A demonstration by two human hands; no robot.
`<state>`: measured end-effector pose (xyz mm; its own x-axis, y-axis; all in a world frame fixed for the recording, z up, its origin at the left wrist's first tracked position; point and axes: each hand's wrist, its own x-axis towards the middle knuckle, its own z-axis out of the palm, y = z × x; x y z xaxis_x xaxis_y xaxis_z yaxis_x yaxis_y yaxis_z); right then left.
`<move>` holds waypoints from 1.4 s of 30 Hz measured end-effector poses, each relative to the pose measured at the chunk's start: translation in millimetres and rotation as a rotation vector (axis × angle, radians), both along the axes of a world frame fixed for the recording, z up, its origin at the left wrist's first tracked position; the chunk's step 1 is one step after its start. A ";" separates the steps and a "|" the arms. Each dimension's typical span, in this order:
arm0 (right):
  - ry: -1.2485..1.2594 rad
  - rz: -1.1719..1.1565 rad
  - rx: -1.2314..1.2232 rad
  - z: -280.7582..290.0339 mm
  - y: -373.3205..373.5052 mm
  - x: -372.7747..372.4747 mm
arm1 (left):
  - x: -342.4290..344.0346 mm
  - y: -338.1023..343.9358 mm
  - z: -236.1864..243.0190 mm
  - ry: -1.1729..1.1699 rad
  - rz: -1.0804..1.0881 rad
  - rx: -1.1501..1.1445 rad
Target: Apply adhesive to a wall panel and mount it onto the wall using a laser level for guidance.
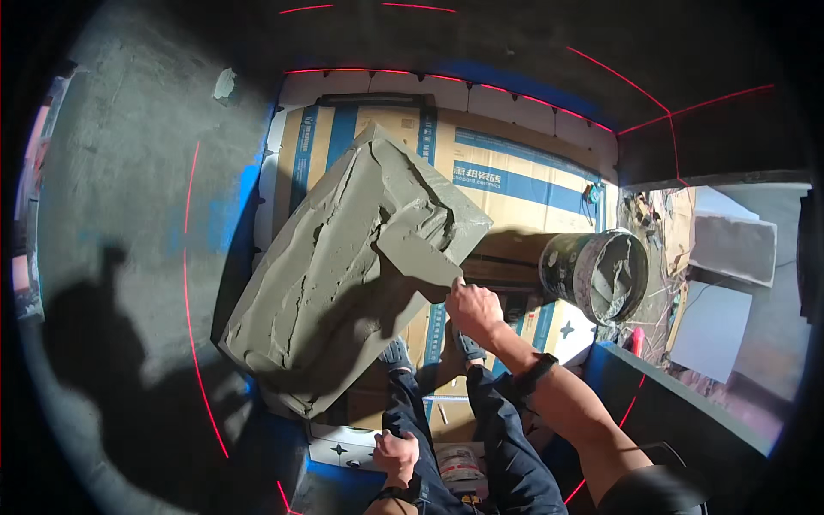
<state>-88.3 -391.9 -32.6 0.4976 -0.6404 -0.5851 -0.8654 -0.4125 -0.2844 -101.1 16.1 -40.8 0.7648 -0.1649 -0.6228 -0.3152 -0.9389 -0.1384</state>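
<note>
Mortar (330,266) grey, thick, ridged across slab (470,221); right hand (475,311) grips trowel (418,260).

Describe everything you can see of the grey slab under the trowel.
The slab is large and roughly rectangular, slanting from lower left to upper right. Thick grey paste, wet-looking like mortar, covers most of its face in uneven ridges and folds; the right corner looks smoother. A dark shadow falls across its lower right part. The trowel in the right hand appears to meet the paste near the right edge. What supports the slab is hidden.
</note>
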 end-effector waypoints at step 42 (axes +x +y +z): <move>0.088 -0.203 -0.162 -21.4 14.7 -10.2 | -1.5 12.8 14.5 -0.035 0.082 -0.091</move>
